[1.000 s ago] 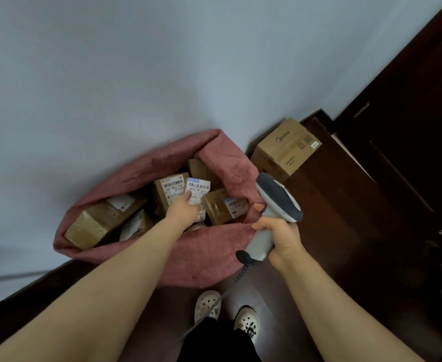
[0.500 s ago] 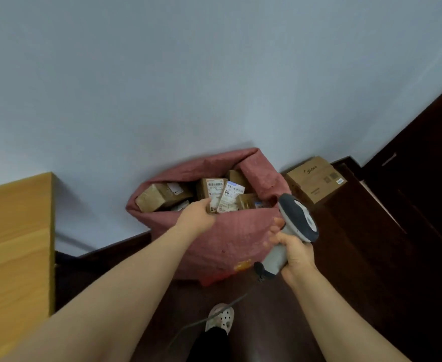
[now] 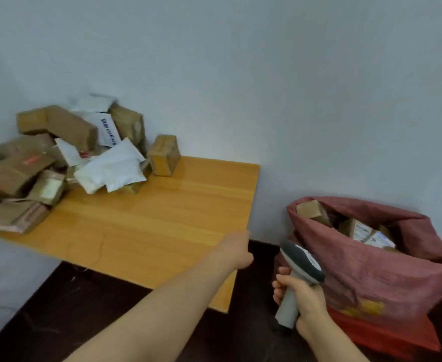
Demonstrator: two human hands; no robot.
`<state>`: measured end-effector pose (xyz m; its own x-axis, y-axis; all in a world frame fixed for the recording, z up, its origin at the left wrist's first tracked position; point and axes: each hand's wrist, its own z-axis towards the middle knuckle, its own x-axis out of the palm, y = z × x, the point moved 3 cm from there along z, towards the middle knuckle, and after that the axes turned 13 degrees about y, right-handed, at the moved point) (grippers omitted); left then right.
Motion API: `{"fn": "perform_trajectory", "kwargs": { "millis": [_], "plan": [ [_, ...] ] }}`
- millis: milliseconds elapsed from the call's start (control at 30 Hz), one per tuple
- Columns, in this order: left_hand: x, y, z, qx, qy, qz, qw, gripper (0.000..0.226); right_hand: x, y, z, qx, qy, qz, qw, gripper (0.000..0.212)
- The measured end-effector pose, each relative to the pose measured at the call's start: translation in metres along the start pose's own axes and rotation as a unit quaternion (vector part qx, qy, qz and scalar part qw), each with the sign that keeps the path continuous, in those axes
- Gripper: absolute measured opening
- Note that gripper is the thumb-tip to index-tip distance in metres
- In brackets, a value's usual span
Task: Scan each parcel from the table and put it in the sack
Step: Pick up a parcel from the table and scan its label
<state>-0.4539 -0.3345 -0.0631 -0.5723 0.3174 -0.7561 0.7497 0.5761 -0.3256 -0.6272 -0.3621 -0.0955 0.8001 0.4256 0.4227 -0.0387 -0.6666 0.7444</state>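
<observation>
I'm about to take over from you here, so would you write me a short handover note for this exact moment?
Left hand: over the table's right edge, nothing visible in it; fingers point away, so open or curled is unclear.
Right hand: grips the scanner by its handle, beside the sack.
Done: several labelled parcels lie in the sack, on the floor right of the table.
Left: the parcel pile at the table's far left, with a small box at its right end; all need scanning and sacking.

head camera, looking down at table [image 3: 162, 218], sack [image 3: 371, 278]
</observation>
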Motion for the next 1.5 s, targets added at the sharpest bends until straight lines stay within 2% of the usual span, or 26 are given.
{"fn": "perform_trajectory", "kwargs": {
  "millis": [100, 267, 433, 567, 833, 1033, 1233, 1500],
  "plan": [
    [-0.025, 0.075, -0.031, -0.057, -0.033, -0.037, 0.997, 0.068, 0.073, -0.012, 0.010, 0.014, 0.053, -0.027, 0.998, 0.006],
    [-0.069, 0.208, -0.078, -0.118, -0.076, -0.084, 0.987, 0.071, 0.200, -0.033, 0.039, 0.029, 0.131, -0.032, 0.990, 0.005],
    [-0.106, 0.331, -0.107, -0.154, -0.109, -0.121, 0.975, 0.072, 0.317, -0.059, 0.069, 0.030, 0.145, -0.016, 0.989, 0.005],
    [-0.131, 0.396, -0.107, -0.169, -0.121, -0.122, 0.970, 0.074, 0.376, -0.069, 0.090, 0.040, 0.143, 0.012, 0.989, 0.005],
    [-0.174, 0.444, -0.035, -0.140, -0.138, -0.062, 0.979, 0.059, 0.421, -0.061, 0.161, 0.042, 0.118, 0.032, 0.992, 0.008],
    [-0.196, 0.468, 0.020, -0.117, -0.142, 0.029, 0.983, 0.073, 0.446, -0.055, 0.219, 0.064, 0.119, 0.052, 0.989, 0.011],
    [-0.209, 0.489, 0.072, -0.108, -0.109, 0.200, 0.968, 0.099, 0.458, -0.055, 0.250, 0.074, 0.100, 0.029, 0.992, 0.007],
    [-0.226, 0.513, 0.125, -0.043, -0.066, 0.320, 0.944, 0.093, 0.475, -0.066, 0.262, 0.026, 0.035, 0.045, 0.998, 0.009]
  ]
}}
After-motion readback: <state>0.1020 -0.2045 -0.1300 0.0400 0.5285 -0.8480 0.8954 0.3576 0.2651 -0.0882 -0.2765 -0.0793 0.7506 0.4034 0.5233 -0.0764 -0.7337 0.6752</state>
